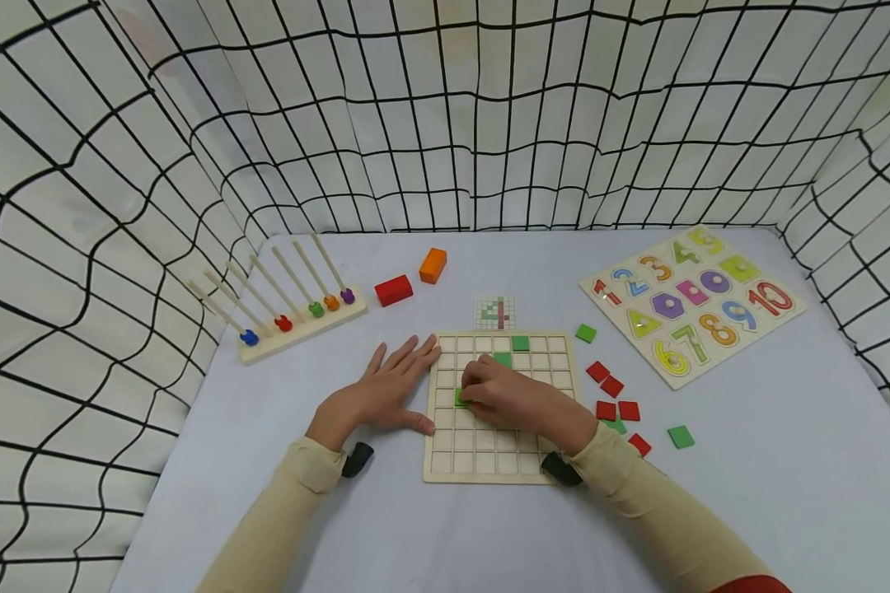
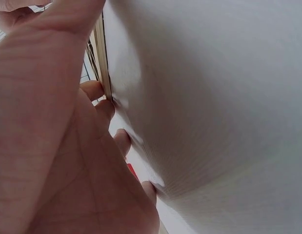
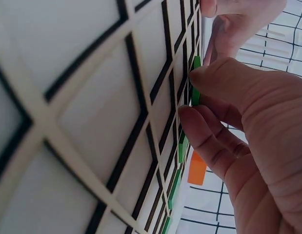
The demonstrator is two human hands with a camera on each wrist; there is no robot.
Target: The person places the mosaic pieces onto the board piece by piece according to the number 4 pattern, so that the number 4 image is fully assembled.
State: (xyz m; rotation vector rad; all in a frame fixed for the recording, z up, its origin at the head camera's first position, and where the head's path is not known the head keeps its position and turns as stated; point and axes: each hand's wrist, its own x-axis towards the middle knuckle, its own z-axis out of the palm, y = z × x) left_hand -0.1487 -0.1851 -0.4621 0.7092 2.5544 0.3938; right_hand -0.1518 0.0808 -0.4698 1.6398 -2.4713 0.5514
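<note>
A wooden grid board [image 1: 489,478] lies on the table, with green square tiles [image 1: 520,343] in some of its cells. My right hand [image 1: 519,401] is over the board's middle; its thumb and fingers pinch a green tile [image 3: 196,80] at a cell in the left part of the grid. More green tiles [image 3: 182,146] sit in a line beyond those fingers in the right wrist view. Flat on the table, my left hand [image 1: 378,399] has its fingers spread, with fingertips and thumb touching the board's left edge. Its palm fills much of the left wrist view.
A small pattern card [image 1: 494,314] lies behind the board. Loose red tiles [image 1: 629,410] and green tiles [image 1: 680,436] are scattered at its right. Farther right is a number puzzle [image 1: 667,306]. A peg stand [image 1: 304,325], red block [image 1: 394,290] and orange block [image 1: 433,266] stand back left. Black netting surrounds the table.
</note>
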